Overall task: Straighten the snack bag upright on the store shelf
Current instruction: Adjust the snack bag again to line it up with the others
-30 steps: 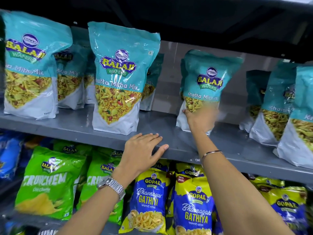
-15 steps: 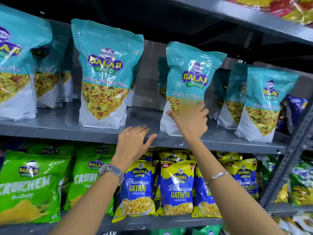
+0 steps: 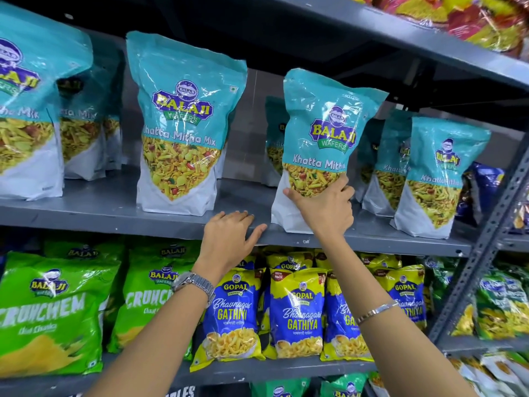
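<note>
A teal and white Balaji Khatta Mitha Mix snack bag point(image 3: 326, 130) stands near the front edge of the grey metal shelf point(image 3: 100, 213), leaning slightly to the left. My right hand point(image 3: 325, 207) grips its lower front, thumb on the left side and fingers wrapped around the right. My left hand point(image 3: 229, 239) rests flat on the shelf's front edge just left of the bag, fingers spread, holding nothing. A watch sits on the left wrist and a bracelet on the right.
More teal bags of the same kind stand on this shelf: one point(image 3: 180, 124) to the left, others point(image 3: 438, 176) to the right and behind. Green Crunchem bags point(image 3: 54, 308) and blue-yellow Gopal Gathiya bags point(image 3: 297, 313) fill the shelf below. A slotted upright post point(image 3: 483, 247) rises at right.
My right hand has brought the teal bag forward toward the shelf edge and stood it more upright. My left hand stays on the shelf edge. The camera view has shifted right and upward.
</note>
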The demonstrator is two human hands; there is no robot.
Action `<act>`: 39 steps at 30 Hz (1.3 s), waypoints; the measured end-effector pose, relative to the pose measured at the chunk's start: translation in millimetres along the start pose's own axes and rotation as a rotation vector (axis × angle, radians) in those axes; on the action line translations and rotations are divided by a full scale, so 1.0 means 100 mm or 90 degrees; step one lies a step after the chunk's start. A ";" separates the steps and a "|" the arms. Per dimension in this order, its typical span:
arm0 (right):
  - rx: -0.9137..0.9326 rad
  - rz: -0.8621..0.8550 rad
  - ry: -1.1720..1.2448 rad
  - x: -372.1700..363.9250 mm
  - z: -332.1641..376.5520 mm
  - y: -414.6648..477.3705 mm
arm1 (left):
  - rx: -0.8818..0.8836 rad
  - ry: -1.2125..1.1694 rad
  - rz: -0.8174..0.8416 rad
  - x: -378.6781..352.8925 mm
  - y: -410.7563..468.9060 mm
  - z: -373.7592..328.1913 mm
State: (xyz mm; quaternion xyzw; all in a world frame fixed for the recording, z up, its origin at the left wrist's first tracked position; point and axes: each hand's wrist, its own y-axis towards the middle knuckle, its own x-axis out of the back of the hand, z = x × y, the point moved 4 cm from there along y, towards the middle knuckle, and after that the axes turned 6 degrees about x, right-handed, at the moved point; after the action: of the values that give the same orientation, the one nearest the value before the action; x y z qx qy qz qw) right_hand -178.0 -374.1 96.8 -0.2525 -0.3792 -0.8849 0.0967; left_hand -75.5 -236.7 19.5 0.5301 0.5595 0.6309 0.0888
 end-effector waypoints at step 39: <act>0.055 0.020 0.013 -0.22 -0.11 0.27 | 0.000 0.020 -0.014 -0.03 -0.02 -0.02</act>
State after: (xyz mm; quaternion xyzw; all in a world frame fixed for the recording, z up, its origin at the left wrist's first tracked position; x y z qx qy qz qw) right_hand -153.0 -401.1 95.8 -0.2452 -0.4118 -0.8687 0.1253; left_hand -76.4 -239.1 16.6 0.5138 0.5669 0.6380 0.0869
